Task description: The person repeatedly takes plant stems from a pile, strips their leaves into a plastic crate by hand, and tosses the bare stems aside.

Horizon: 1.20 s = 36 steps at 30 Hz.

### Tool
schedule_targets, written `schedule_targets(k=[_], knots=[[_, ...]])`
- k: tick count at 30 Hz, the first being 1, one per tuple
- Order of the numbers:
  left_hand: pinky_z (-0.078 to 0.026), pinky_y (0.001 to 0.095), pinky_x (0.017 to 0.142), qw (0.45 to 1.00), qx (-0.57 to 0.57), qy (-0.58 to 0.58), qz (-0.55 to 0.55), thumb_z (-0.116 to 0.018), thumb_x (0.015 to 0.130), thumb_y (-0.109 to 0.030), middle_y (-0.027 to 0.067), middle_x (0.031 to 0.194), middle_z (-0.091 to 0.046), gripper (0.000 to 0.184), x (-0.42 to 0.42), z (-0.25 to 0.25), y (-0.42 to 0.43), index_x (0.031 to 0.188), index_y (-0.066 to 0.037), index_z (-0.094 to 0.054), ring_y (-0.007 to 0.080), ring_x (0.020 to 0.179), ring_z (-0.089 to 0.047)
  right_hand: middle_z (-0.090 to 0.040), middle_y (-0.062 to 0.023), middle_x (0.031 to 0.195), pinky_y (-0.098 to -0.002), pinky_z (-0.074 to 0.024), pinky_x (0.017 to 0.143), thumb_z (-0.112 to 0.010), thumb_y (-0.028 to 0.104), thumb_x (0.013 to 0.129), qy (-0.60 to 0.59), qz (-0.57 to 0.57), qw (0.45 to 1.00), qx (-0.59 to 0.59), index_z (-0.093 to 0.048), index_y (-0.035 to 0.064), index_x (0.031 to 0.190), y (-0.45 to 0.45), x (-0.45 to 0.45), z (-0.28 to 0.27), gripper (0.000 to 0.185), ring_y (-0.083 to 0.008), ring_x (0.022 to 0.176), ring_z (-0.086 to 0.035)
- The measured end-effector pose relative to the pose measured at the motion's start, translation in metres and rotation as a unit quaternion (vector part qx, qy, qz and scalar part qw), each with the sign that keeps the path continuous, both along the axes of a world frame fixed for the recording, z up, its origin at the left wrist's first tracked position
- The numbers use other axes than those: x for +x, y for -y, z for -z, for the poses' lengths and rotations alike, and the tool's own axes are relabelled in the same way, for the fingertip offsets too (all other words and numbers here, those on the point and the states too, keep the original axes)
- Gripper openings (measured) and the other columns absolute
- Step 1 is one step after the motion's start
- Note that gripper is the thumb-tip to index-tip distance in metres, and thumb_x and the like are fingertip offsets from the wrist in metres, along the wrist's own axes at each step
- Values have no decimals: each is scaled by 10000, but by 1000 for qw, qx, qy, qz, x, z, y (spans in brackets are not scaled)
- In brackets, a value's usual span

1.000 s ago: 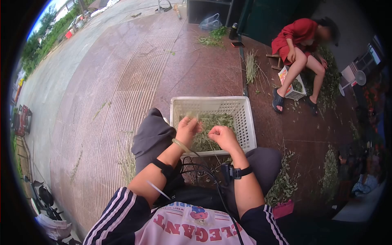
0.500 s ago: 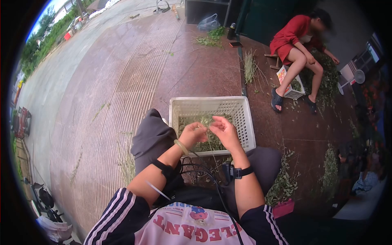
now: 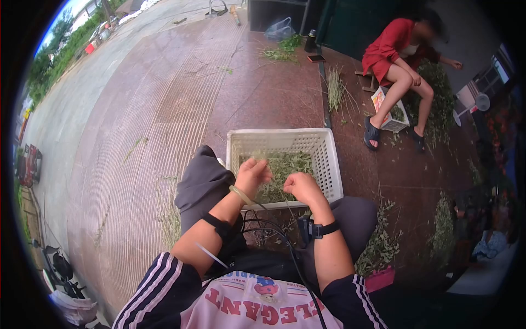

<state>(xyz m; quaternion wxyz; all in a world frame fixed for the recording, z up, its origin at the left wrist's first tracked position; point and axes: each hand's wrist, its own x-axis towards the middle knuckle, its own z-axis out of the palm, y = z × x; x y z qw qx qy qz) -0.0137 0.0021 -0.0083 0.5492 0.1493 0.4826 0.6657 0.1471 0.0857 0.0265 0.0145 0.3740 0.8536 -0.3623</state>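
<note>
In front of me a white plastic crate (image 3: 327, 159) holds a layer of dried-looking green leaves (image 3: 290, 164). My left hand (image 3: 253, 174) is over the left part of the crate, fingers closed on a thin leafy sprig whose top is blurred. Over the near right part, my right hand (image 3: 303, 186) has thumb and fingertips pinched together. Whatever lies in that pinch is too small to make out. The two hands are a short gap apart.
A pile of bare stalks (image 3: 170, 219) lies at my left knee. Leafy branches (image 3: 381, 241) and a pink box (image 3: 379, 279) are at my right. A person in red (image 3: 397, 46) sits at the back right by a small white crate (image 3: 395, 118).
My hands were together at a stem and have come apart. The left has shifted slightly left, the right lower and nearer me. The seated person's outstretched hand has moved outward.
</note>
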Motion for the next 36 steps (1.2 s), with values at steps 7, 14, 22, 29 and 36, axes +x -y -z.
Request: schedule_targets(k=[7,14,22,29,36], knots=[[-472,228,600,997,8,-26,70,-584,835,-166,42,776,-589,175,0,5,0,941,-32,-547,114,656,-573,-649,-115,853,-297,-473,677,-642,132,753,-224,163,959,59,-611,-9,922,-3,-1,18,222,-198,763,-617],[-468,229,597,997,44,-50,37,-622,790,-75,23,744,-586,107,6,3,5,861,-30,-556,103,654,-563,-645,-101,878,-279,-459,735,-643,176,767,-229,73,943,-231,-607,-29,954,1,-8,15,280,-152,834,-597],[-408,176,509,993,54,-89,60,-609,801,-79,-2,683,-562,71,2,12,1,820,-70,-542,65,556,-507,-598,-41,660,-206,-419,474,-615,103,781,-364,128,881,-273,-559,-6,758,8,-18,14,125,-75,540,-536],[-383,178,497,977,48,-184,96,-587,817,-64,3,682,-550,56,3,12,0,840,-38,-543,63,556,-495,-596,-77,614,-261,-435,463,-622,77,749,-305,179,928,-122,-568,-29,716,5,-17,12,124,-110,525,-556],[-384,192,495,967,70,-221,106,-586,815,-59,-5,663,-518,74,0,23,-2,806,-49,-513,70,521,-467,-619,-132,667,-334,-444,560,-594,163,771,-286,212,934,-24,-593,-26,777,-1,-13,13,189,-199,616,-598]])
